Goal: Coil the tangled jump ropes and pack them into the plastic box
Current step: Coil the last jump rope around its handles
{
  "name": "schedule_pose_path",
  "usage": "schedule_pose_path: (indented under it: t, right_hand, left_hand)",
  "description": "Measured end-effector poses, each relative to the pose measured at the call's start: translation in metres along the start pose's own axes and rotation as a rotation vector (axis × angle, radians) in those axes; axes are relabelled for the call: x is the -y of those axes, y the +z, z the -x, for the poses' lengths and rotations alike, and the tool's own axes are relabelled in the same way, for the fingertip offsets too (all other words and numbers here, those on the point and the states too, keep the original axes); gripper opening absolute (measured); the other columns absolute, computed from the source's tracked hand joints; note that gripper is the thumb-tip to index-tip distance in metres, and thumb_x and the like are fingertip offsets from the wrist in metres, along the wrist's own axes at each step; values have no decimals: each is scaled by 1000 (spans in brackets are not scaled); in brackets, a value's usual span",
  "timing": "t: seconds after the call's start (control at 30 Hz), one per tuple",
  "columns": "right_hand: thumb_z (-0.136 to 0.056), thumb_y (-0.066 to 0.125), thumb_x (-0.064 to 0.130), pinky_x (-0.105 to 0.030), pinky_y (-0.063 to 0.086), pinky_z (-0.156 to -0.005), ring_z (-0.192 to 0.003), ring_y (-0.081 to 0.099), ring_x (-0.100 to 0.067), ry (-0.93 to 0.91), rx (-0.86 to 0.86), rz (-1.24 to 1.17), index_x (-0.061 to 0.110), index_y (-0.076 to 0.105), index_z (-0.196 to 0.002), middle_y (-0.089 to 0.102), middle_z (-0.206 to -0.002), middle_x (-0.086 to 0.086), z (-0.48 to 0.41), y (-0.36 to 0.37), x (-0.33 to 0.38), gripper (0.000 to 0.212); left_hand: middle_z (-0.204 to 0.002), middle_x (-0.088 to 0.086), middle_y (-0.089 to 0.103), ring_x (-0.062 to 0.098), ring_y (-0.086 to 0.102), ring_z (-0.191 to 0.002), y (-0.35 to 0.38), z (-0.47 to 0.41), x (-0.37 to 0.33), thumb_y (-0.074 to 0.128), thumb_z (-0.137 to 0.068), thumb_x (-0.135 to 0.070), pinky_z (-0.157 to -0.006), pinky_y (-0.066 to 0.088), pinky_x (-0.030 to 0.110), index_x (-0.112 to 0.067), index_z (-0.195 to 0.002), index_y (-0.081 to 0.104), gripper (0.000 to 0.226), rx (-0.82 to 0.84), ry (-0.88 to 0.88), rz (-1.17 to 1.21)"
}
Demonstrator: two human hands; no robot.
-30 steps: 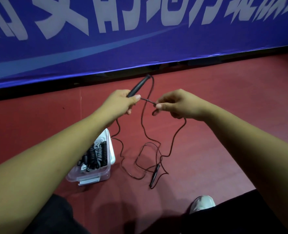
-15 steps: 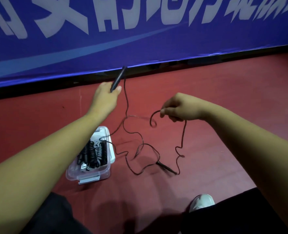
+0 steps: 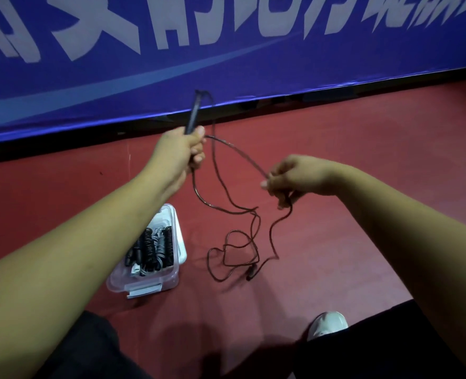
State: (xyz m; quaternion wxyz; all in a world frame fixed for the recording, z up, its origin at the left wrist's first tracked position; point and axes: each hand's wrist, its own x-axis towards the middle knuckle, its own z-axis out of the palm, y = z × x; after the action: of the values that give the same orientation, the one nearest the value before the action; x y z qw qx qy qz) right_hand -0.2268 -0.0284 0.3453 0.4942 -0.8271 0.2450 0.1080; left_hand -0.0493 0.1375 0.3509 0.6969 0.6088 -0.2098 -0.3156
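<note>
Nearest you, a pale shoe (image 3: 327,322) showed nearer than the plastic box (image 3: 169,280) and off to its right. The box stood open-topped on the red floor (image 3: 335,255), under your left forearm. It held coiled jump ropes (image 3: 151,250), dark and tightly wound, packed side by side. I judge you had set it there so that each finished coil could drop in with a short reach.

Just right of the box lay the slack of the jump rope (image 3: 234,258) you were working: a thin dark cord, kinked, sprawled in loose overlapping loops, with its free handle (image 3: 251,273) resting on the floor at their near edge. From those loops strands rose to both hands.

Up and to the right of the box, your right hand (image 3: 294,177) had its fingers curled, with thumb and fingertips pinching the cord. One length hung below that hand and another ran nearly taut across to the left. Beyond the box, your left hand (image 3: 179,151) was closed in a fist round the lower end of the black handle (image 3: 193,113), which stood almost upright with the cord leaving its top and drooping down. That grip looked like an anchor, so the right hand could measure out each turn.

Farthest behind the box hung the blue banner (image 3: 226,64) with white lettering.
</note>
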Motion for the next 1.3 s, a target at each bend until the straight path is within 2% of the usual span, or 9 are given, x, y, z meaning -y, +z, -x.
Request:
schedule_pose_path:
  t: [0.17, 0.27, 0.37, 0.5, 0.63, 0.87, 1.03, 1.17, 1.3]
  right_hand:
    - [-97, 62, 18, -35, 49, -82, -83, 71, -27, 17, -16, -58, 7, 65, -84, 64, -76, -13, -2, 0, -24, 18]
    - [-97, 61, 14, -37, 53, -70, -63, 61, -28, -80, -96, -139, 1, 68, -85, 51, -59, -5, -4, 2, -8, 18]
    - [-98, 61, 16, -30, 44, -53, -51, 42, -17, -182, -71, -45, -3, 70, -88, 43, -57, -2, 2, 8, 17, 23]
    - [-98, 62, 22, -28, 38, -48, -50, 37, -16, -276, -97, 6, 2, 72, -84, 42, -52, 3, 7, 18, 43, 26]
    - [-95, 65, 24, -25, 35, -48, -48, 39, -17, -323, -228, -87, 5, 69, -76, 45, -54, -5, 4, 12, 50, 27]
    - [-88, 72, 18, -25, 46, -72, -64, 62, -8, 54, -112, 431, 16, 70, -79, 72, -72, 1, -15, -4, -28, 10]
    - [-94, 66, 19, -29, 51, -78, -80, 67, -16, 85, -194, 255, 10, 75, -87, 76, -85, -5, -12, -9, -52, 15]
    - [-100, 58, 27, -42, 57, -75, -70, 65, -24, -23, -275, 87, 4, 74, -84, 72, -69, -10, -11, -3, -28, 32]
    - [-100, 59, 28, -26, 52, -57, -55, 63, -17, -151, -223, 64, 1, 74, -88, 61, -58, -5, 0, 9, 14, 33]
  left_hand:
    - [-42, -10, 41, 6, 45, -40, -29, -18, -2, 48, -103, -16, -49, 30, 19, -13, -78, 47, 24, -110, -96, -45]
    - [-57, -5, 63, 5, 64, -55, -37, -24, 4, 50, -101, -11, -61, 43, 21, -14, -84, 52, 18, -187, -94, -185]
    - [-86, 5, 63, 15, 58, -79, -38, -27, 9, 59, -93, -21, -82, 42, 29, -17, -84, 59, 10, -251, 18, -414]
    - [-97, 8, 69, 14, 66, -87, -10, -4, 6, 52, -100, -15, -90, 52, 28, -11, -98, 64, 13, 49, 19, -328]
    - [-62, 2, 57, 12, 61, -61, 16, 16, 7, 44, -102, -6, -73, 54, 27, 0, -100, 57, 15, 363, -64, -197]
    - [-43, -6, 34, 10, 46, -47, -7, -3, -13, 42, -101, -8, -58, 40, 24, -10, -79, 49, 23, 65, -120, 175]
    - [-43, -5, 43, 9, 54, -47, -26, -14, -10, 42, -102, -8, -58, 37, 22, -11, -81, 49, 23, -63, -150, 173]
    - [-76, 3, 68, 18, 67, -79, -34, -21, 10, 47, -102, -12, -72, 48, 24, -16, -86, 55, 19, -120, -132, -283]
    - [-111, 14, 67, 25, 63, -107, -22, -17, 15, 52, -100, -11, -94, 49, 30, -15, -101, 62, 10, -28, -10, -428]
